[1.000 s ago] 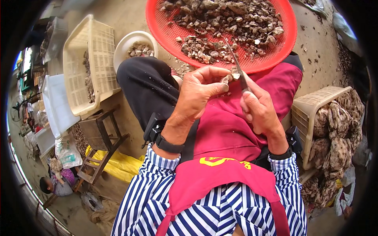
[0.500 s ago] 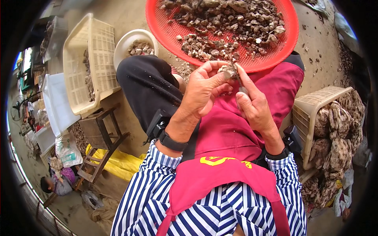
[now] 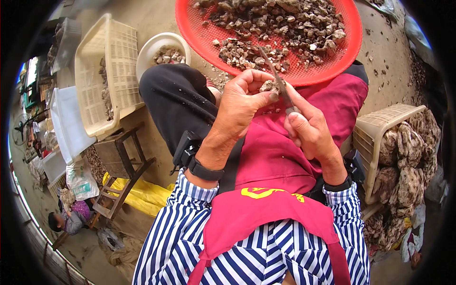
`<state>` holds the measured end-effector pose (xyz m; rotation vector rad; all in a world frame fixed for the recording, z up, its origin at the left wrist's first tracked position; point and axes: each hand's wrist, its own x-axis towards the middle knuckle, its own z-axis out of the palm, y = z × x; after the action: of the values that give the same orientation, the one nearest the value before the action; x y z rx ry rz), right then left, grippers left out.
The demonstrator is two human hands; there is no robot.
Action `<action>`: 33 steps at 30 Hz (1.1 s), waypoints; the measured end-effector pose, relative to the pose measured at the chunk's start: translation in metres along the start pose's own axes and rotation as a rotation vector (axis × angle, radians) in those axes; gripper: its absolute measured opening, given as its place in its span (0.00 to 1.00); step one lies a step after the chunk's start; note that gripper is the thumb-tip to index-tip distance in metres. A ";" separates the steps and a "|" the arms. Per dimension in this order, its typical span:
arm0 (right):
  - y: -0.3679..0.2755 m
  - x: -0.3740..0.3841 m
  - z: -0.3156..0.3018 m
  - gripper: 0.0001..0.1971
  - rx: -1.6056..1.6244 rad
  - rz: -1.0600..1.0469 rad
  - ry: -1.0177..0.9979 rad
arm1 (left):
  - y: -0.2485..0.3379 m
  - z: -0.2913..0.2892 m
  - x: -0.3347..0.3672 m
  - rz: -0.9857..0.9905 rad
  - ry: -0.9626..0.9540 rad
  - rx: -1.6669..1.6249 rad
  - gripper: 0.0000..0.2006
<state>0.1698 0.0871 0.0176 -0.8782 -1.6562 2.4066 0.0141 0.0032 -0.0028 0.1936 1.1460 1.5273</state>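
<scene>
My left hand [image 3: 240, 102] pinches a small, rough, pale grey-brown lump [image 3: 269, 86] between thumb and fingertips. In my right hand [image 3: 308, 123] is a knife [image 3: 279, 80], its narrow dark blade pointing up and to the left. The blade passes close beside the lump; whether it touches is unclear. Just beyond both hands, a round red mesh tray [image 3: 354, 35] holds many broken brown and grey pieces [image 3: 285, 21]. Its near edge reaches over my red apron [image 3: 270, 161].
At left stand a white bowl [image 3: 142, 54] with small pieces and a cream crate [image 3: 88, 85] by a wooden chair [image 3: 114, 159]. A tilted crate [image 3: 368, 137] at right holds large wrinkled brown clumps [image 3: 403, 161]. Another person [image 3: 73, 221] sits at far left.
The knife has swung away from the lump, so its blade now shows in full over the tray's edge. My right hand has drawn slightly back, and the left still holds the lump.
</scene>
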 end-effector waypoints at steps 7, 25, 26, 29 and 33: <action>0.005 0.000 -0.001 0.29 0.415 0.049 0.008 | -0.001 -0.002 0.002 -0.012 -0.049 -0.068 0.14; 0.006 0.005 0.003 0.28 0.308 0.019 0.142 | -0.004 -0.006 0.002 -0.020 -0.019 -0.136 0.10; 0.006 0.006 0.000 0.28 0.305 0.008 0.201 | -0.004 -0.006 0.002 -0.006 -0.010 -0.130 0.09; 0.011 0.009 -0.010 0.30 0.222 0.007 0.179 | -0.006 -0.006 0.002 0.017 -0.003 -0.120 0.10; 0.012 0.009 -0.005 0.30 0.112 -0.020 0.232 | -0.007 -0.006 0.003 0.002 -0.006 -0.141 0.11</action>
<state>0.1681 0.0895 0.0022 -1.0691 -1.4269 2.2578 0.0135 0.0008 -0.0122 0.1042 1.0290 1.6016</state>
